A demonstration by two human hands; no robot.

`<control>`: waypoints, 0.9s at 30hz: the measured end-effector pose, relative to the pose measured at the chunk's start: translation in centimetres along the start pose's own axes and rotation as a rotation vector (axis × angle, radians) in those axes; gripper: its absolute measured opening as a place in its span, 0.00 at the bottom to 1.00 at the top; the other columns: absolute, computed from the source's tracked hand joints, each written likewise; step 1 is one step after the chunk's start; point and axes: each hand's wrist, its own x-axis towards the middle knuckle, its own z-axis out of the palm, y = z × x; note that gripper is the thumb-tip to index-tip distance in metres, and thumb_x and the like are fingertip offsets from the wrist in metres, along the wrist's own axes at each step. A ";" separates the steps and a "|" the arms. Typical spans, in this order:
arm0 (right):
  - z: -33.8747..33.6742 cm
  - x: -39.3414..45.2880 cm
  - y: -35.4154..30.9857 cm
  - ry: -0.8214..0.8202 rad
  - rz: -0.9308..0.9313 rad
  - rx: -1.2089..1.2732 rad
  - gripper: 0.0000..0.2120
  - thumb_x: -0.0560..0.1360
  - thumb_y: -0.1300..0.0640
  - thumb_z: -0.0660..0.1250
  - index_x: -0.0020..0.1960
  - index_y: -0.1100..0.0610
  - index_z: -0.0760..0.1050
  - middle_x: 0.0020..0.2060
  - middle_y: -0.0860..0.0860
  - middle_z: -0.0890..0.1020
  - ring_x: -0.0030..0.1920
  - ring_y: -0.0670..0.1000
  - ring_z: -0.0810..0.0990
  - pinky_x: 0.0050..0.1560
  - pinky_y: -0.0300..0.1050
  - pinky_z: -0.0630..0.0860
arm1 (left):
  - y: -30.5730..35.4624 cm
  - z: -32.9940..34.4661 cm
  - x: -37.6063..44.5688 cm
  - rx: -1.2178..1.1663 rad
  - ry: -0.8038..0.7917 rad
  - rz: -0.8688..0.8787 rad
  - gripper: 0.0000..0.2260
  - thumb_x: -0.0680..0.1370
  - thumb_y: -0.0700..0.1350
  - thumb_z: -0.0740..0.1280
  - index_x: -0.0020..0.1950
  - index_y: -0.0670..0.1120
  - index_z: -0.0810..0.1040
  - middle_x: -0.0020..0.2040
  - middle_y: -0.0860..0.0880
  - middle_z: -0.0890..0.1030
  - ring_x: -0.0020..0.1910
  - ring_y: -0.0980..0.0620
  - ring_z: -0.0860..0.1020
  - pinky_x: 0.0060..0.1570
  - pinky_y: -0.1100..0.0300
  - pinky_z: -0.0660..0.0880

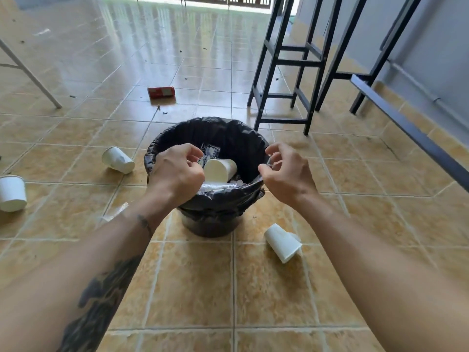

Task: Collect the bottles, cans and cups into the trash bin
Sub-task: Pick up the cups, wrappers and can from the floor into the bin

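Note:
The trash bin, lined with a black bag, stands on the tiled floor in the middle of the view. Inside it lie a white paper cup and a clear ribbed bottle. My left hand hovers over the bin's left rim with its fingers curled and apart, right beside the cup. My right hand is at the right rim, fingertips pinched on a thin clear plastic piece. Around the bin lie a red can and three white cups.
Black bar stools stand behind the bin at the right, and a dark rail runs along the wall. A white table leg slants at the far left. Something clear lies on the floor behind my left forearm.

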 end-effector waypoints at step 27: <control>8.5 -9.0 13.5 -0.652 0.304 -0.704 0.43 0.70 0.50 0.75 0.74 0.52 0.51 0.65 0.62 0.61 0.60 0.67 0.73 0.51 0.58 0.75 | -13.3 0.6 -17.7 0.478 -0.300 -0.171 0.23 0.76 0.52 0.63 0.72 0.51 0.72 0.65 0.52 0.75 0.62 0.47 0.75 0.58 0.52 0.75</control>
